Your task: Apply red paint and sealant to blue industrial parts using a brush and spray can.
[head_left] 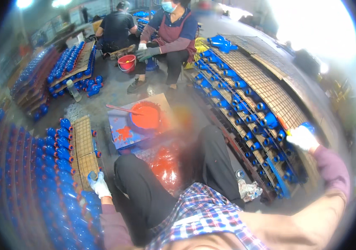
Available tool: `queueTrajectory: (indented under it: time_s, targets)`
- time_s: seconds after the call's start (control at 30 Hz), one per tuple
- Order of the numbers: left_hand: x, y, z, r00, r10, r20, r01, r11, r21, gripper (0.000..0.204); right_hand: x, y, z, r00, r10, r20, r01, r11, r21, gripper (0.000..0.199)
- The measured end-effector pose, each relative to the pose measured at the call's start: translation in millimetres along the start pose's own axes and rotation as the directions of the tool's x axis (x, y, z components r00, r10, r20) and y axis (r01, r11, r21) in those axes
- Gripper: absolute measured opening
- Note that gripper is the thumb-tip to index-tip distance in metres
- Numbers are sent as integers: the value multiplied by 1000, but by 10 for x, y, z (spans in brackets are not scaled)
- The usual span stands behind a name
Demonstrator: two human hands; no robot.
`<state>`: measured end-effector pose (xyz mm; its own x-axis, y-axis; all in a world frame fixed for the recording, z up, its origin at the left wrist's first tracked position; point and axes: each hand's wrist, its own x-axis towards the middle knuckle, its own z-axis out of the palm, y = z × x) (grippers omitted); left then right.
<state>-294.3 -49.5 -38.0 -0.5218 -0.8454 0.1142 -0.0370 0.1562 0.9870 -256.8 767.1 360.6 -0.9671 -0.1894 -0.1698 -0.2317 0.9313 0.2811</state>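
Observation:
My left hand (99, 186), in a white glove with blue at the fingertips, is beside the mesh-covered board (88, 162) at the left. Its thumb and fingers look apart, and I make out nothing between them. Rows of blue valve bodies (64, 143) with red-orange ends lie just left of that board. My right hand (304, 138), also white-gloved with blue on it, reaches to the rack (265, 87) at the right. It is closed on a slim orange-and-yellow tool (282, 124), pointing at a blue valve body (271, 120); the tool's tip is unclear.
Between my knees and the co-worker stands a bowl of orange-red paint (146, 116) with a stick (121, 109), on paint-spattered cardboard (121, 131). Below it lies shiny red plastic (167, 166). A seated co-worker (171, 31) has a red bucket (127, 63) alongside; another person (117, 29) sits behind.

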Motion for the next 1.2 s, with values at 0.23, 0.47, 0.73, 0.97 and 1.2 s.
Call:
queueTrajectory:
  time_s: [0.23,0.47,0.73,0.97,1.2]
  targets:
    - [-187,205,-260,998,-5,-59,9,997,78,43,268,248,239,951,-290,-103,237,904,-355,29]
    - [55,543,-332,992,111,-55,-107,992,73,45,461,154,108,992,-75,-97,44,955,-294,29]
    - [5,1857,98,976,143,166,-135,989,-58,41,790,227,-155,589,-414,-694,270,910,-314,4]
    - [-687,3108,687,861,319,397,-237,941,-243,37,868,-355,-694,218,-36,-975,526,846,86,25]
    - [-1631,3543,1629,304,492,816,-337,856,-391,29,1612,-1831,-856,282,309,-908,902,239,361,34]
